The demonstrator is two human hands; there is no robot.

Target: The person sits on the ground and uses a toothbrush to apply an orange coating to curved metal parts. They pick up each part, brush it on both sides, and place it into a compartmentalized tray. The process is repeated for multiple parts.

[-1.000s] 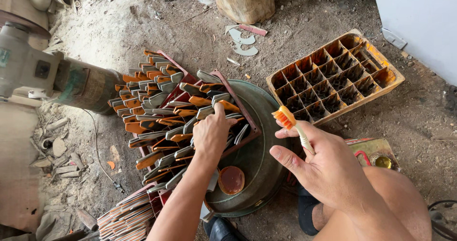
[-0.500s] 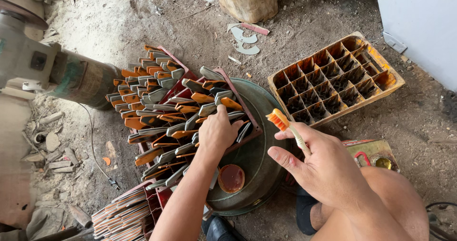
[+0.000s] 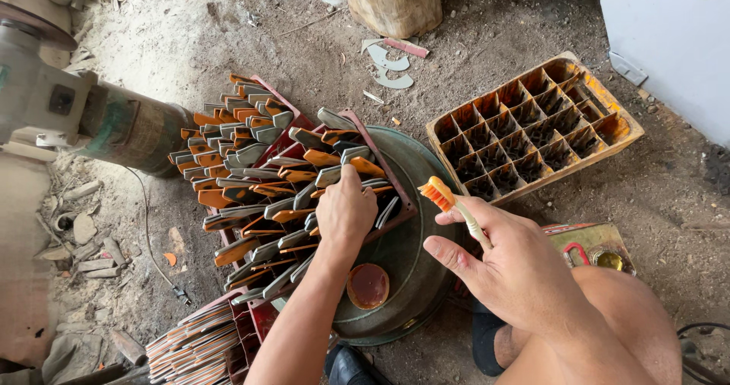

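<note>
Head view: two bare hands working over racked blades on a dirt floor.

The left hand [image 3: 346, 211] is reaching into a red rack [image 3: 395, 195] of orange-handled blades [image 3: 258, 179], fingers pinching one. The right hand [image 3: 517, 271] is holding an orange-bristled brush [image 3: 449, 202], bristles pointing up-left. A round metal pan [image 3: 414, 278] is sitting under the rack's right edge. A yellow divided crate [image 3: 532, 126] is lying near the upper right.

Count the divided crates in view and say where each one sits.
2. An empty yellow divided crate lies on the dirt at the upper right. A red crate, packed with metal blades, sits under the left hand. More may be hidden beneath the blade stacks at the bottom left.
</note>
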